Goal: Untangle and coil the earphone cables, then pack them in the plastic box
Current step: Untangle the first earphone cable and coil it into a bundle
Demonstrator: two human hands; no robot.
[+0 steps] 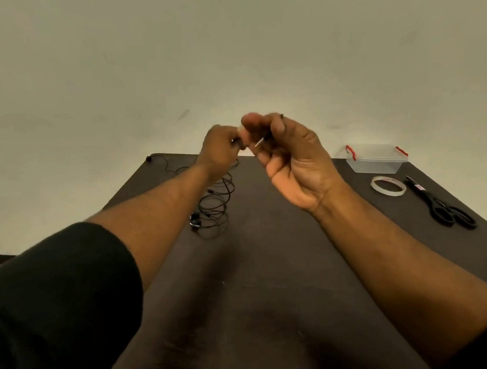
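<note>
While both hands are raised above the desk (262, 267), we pinch the earphone cable (215, 205) in the left hand (221, 149). Our right hand (288, 160) curls its grip around the cable's upper end; loose coils hang to the desk.

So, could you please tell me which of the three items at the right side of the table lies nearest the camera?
The black scissors; the tape roll lies beyond them, and the clear plastic box with red clips farthest back.

Roll of clear tape (388, 186) just beside black scissors (444, 203) on dark table (268, 267).
</note>
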